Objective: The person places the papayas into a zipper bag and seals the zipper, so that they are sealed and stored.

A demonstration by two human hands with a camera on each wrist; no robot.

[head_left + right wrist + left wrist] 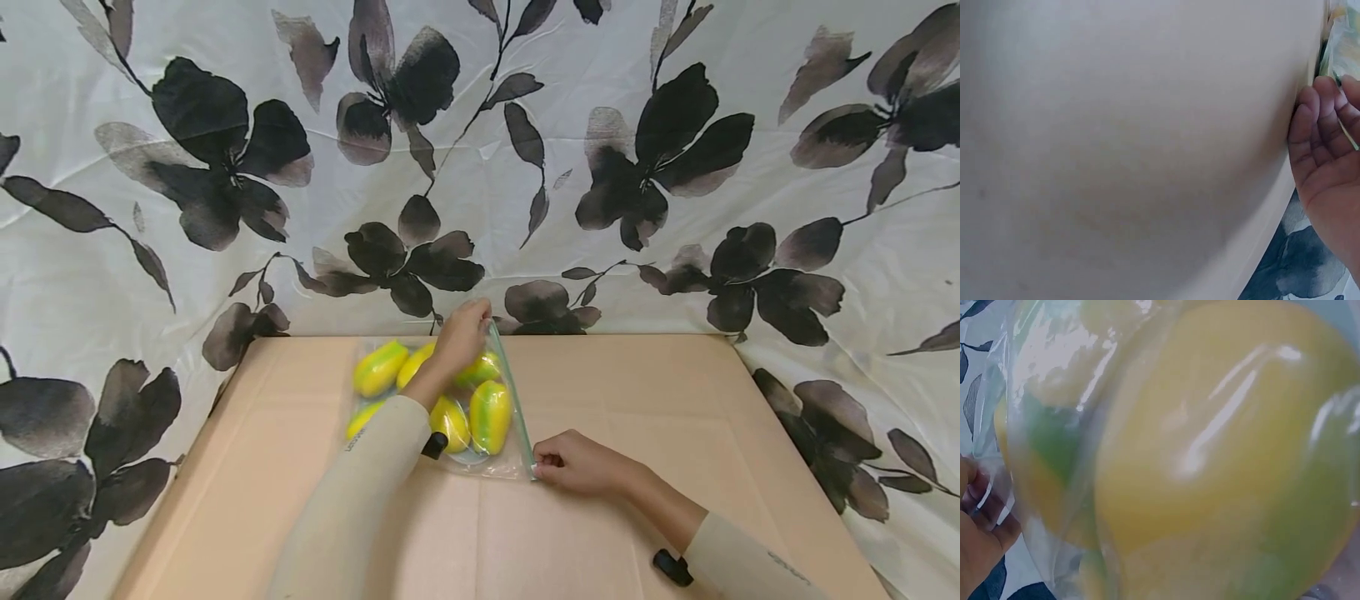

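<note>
A clear zip bag (517,462) lies flat with several yellow-green mangoes (491,417) inside. Its greenish zip strip (512,392) runs along the right side. My left hand (461,337) reaches across the bag and pinches the strip's far end; the forearm hides part of the fruit. At the near end of the strip, my right hand (573,461) pinches the corner between thumb and fingers. Up close in the left wrist view, a mango (1210,456) shows through the shiny plastic. The right wrist view has curled fingers (1329,125) at the bag's edge.
The bag rests on a tan cardboard surface (637,392), near its far edge. Behind and around it hangs a white cloth (525,208) with dark flowers. A pale round rim (467,457) shows under the near mangoes.
</note>
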